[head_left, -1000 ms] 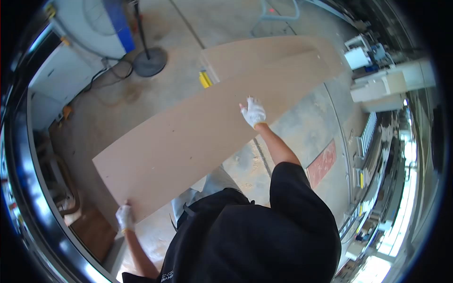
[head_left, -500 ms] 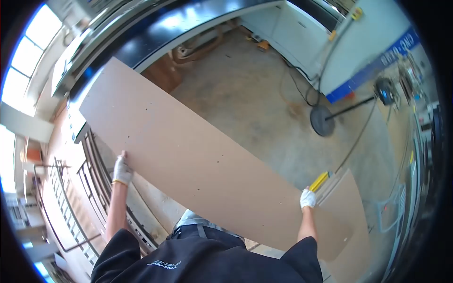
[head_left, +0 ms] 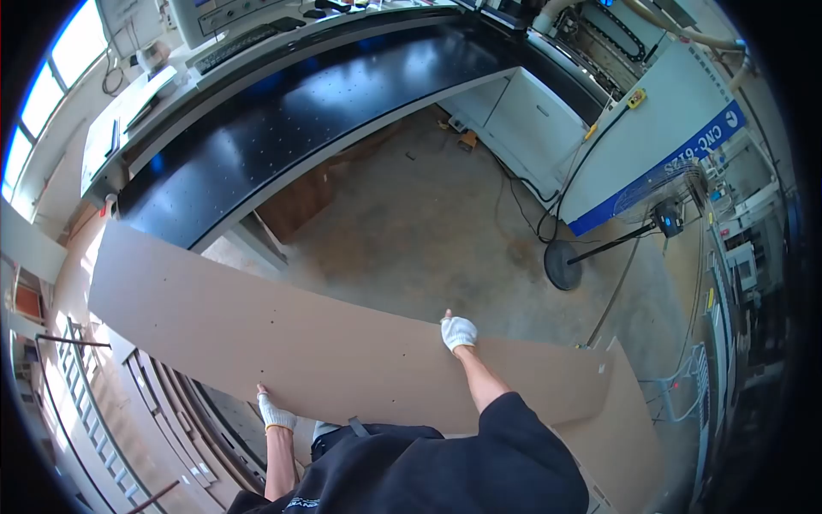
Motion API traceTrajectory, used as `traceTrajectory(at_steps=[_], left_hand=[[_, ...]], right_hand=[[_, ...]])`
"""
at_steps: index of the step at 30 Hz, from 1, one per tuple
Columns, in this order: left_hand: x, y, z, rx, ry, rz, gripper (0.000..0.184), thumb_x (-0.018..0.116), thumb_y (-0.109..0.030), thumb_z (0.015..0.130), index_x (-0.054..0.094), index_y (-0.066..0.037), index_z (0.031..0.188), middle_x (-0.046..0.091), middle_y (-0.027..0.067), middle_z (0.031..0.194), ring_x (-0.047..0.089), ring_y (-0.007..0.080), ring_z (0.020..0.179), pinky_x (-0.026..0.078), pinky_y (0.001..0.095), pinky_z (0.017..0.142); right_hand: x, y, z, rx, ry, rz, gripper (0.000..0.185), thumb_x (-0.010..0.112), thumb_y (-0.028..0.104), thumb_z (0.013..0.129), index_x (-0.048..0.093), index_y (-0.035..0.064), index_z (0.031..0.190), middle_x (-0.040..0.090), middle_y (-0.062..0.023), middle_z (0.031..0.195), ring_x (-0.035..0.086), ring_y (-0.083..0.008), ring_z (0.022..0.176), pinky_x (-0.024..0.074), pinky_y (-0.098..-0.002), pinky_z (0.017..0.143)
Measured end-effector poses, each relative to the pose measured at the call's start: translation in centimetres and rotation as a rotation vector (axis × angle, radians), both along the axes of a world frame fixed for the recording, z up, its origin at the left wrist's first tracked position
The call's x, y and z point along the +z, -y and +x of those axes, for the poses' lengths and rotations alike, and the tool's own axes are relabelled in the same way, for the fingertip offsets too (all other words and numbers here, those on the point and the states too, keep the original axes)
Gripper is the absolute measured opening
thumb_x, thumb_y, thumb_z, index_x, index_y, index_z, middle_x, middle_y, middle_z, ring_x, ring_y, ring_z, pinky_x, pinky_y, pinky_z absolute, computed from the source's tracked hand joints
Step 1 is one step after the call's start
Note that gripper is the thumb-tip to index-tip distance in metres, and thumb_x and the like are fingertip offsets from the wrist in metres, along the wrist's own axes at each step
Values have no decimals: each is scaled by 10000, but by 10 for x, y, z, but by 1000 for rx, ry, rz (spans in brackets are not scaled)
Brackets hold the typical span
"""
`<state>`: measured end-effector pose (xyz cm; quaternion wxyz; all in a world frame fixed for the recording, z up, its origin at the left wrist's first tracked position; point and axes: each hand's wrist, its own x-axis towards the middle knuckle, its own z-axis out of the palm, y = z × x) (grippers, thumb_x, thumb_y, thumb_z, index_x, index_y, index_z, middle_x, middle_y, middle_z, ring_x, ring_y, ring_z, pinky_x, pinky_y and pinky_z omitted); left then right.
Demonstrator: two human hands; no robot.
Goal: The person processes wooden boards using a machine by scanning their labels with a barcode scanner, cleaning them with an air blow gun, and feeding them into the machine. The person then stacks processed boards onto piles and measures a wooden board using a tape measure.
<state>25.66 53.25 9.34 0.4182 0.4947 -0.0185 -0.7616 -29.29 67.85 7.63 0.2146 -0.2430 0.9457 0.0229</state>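
Note:
A long, light brown board point(head_left: 334, 351) with small dark holes lies across the view in front of my body. My left hand point(head_left: 276, 413), in a white glove with bare fingertips showing, is closed on its near edge. On the far edge, right of the middle, my right hand point(head_left: 460, 334) grips the same board, also in a white glove. The fingers under the board are hidden. The board's left end is close to the black perforated table point(head_left: 317, 137). Beyond its right end shows another brown board point(head_left: 625, 428), partly covered.
A white machine cabinet with a blue band point(head_left: 651, 188) stands at the right back. Before it is a floor fan with a round base point(head_left: 562, 264), and cables point(head_left: 548, 197) run over the floor. A keyboard point(head_left: 244, 50) lies behind the black table. Metal racks point(head_left: 94, 411) stand left.
My right hand has moved left along the board's far edge. The board has swung so that it lies more level across the view, and the view has tipped up to show more of the black table.

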Motion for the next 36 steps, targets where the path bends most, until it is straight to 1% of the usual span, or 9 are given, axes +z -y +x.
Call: traceTrajectory(at_steps=[5, 8, 13, 16, 20, 24, 25, 32, 36], left_hand=[[25, 130, 74, 145, -9, -49, 673, 365, -592, 1167, 450, -137, 1655, 501, 74, 1669, 517, 336, 1485, 428, 531, 1238], [32, 191, 106, 149, -4, -100, 760, 325, -677, 1142, 427, -145, 1675, 448, 65, 1711, 455, 338, 1531, 371, 552, 1271], [49, 257, 119, 190, -127, -89, 846, 264, -794, 1086, 455, -206, 1663, 455, 31, 1716, 396, 321, 1565, 307, 573, 1289], [49, 286, 100, 279, -104, -87, 862, 310, -794, 1081, 442, -179, 1671, 431, 59, 1722, 406, 334, 1551, 314, 576, 1288], [66, 329, 28, 424, -68, -57, 885, 340, -817, 1057, 481, -168, 1641, 462, 68, 1699, 415, 342, 1537, 319, 594, 1277], [77, 379, -70, 494, -92, 3, 852, 358, -802, 1062, 551, -158, 1584, 498, 62, 1673, 422, 331, 1531, 348, 608, 1252], [77, 386, -98, 503, -92, 18, 852, 358, -802, 1062, 551, -158, 1584, 498, 62, 1673, 422, 331, 1531, 348, 608, 1252], [26, 454, -244, 570, -103, 192, 881, 436, -884, 984, 622, -197, 1503, 594, 22, 1565, 549, 283, 1407, 510, 550, 1101], [24, 493, -294, 663, -101, 213, 913, 393, -909, 978, 617, -198, 1504, 586, 19, 1573, 550, 290, 1409, 509, 550, 1113]], right_hand=[[30, 215, 53, 213, 107, -103, 895, 195, 632, 1131, 848, 46, 957, 804, -220, 1010, 760, -449, 1059, 578, -558, 937], [82, 311, 68, 523, 212, -183, 828, 432, 770, 1031, 819, 61, 1213, 799, -199, 1194, 754, -419, 1137, 582, -511, 982], [158, 458, 88, 660, 262, -137, 902, 551, 845, 932, 789, 54, 1297, 750, -228, 1348, 697, -406, 1299, 546, -489, 1072], [159, 530, 70, 752, 138, -253, 968, 499, 924, 892, 844, 39, 1077, 812, -227, 1074, 778, -396, 1081, 592, -505, 915], [243, 612, 27, 840, 137, -256, 903, 582, 878, 880, 850, 31, 1043, 813, -226, 1049, 783, -406, 1049, 599, -509, 895], [276, 705, -43, 883, 111, -256, 866, 641, 884, 841, 860, 70, 1039, 816, -215, 1052, 785, -402, 1058, 614, -501, 925], [258, 733, -64, 912, 37, -295, 895, 577, 920, 849, 868, 83, 976, 820, -200, 962, 802, -391, 1007, 627, -509, 860], [229, 872, -191, 999, 103, -95, 873, 583, 899, 873, 863, 93, 1058, 819, -198, 1078, 783, -387, 1096, 613, -502, 933], [211, 936, -217, 1050, 110, -92, 859, 599, 882, 881, 854, 93, 1106, 810, -194, 1160, 760, -387, 1158, 595, -489, 982]])
